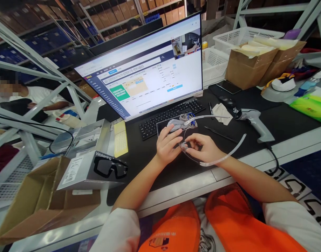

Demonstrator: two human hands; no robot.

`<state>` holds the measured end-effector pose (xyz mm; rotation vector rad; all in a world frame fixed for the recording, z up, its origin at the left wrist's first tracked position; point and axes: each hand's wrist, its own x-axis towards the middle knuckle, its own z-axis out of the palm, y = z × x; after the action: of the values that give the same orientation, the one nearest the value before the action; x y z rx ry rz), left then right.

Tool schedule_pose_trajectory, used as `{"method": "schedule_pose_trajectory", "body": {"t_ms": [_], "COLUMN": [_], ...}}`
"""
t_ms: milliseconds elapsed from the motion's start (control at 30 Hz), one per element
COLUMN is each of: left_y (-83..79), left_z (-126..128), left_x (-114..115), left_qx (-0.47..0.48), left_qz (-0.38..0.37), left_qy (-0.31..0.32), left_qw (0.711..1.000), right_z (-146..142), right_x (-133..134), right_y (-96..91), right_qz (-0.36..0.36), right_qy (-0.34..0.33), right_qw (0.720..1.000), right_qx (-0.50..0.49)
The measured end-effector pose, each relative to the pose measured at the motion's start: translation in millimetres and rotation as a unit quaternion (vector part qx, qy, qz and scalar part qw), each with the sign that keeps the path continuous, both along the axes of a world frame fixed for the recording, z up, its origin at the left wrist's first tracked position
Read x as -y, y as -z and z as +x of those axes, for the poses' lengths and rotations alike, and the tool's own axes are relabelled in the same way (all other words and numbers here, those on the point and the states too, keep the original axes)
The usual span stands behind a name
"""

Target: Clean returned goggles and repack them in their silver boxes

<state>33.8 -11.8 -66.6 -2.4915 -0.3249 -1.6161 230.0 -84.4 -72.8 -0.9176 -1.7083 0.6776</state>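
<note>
A pair of clear-framed glasses [223, 161] is held over the black desk mat, temples unfolded and pointing right. My right hand [204, 147] pinches the frame near the nose bridge between thumb and bent fingers. On the other side, my left hand [168, 145] has its thumb and fingertips at the same middle part of the frame, partly hiding it. Just behind the glasses, a grey cloth pouch [176, 124] with blue cord lies against the keyboard [173, 117].
A barcode scanner [255, 122], black pen [219, 134] and crumpled cloth [222, 113] lie to the right. At left are a sunglasses box [94, 171], open carton [31, 201] and yellow notepad [120, 138]. A monitor [150, 70] stands behind; a person [45, 94] sits far left.
</note>
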Motion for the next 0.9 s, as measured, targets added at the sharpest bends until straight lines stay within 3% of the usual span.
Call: {"method": "schedule_pose_trajectory", "body": {"t_ms": [533, 700, 900], "left_y": [6.9, 9.4, 8.0], "left_z": [1, 0, 1], "left_x": [-1, -2, -1], "left_qx": [-0.011, -0.025, -0.019], "left_qz": [0.001, 0.002, 0.003], "left_qy": [0.015, -0.014, 0.003], "left_qw": [1.0, 1.0, 1.0], "right_z": [6, 7, 10], "right_x": [1, 0, -3], "right_y": [-11.7, -11.3, -7.4], "right_qz": [-0.046, -0.064, -0.063], "right_qy": [-0.04, -0.044, -0.049], "right_qw": [0.997, 0.996, 0.996], "right_qx": [0.05, 0.041, 0.043]}}
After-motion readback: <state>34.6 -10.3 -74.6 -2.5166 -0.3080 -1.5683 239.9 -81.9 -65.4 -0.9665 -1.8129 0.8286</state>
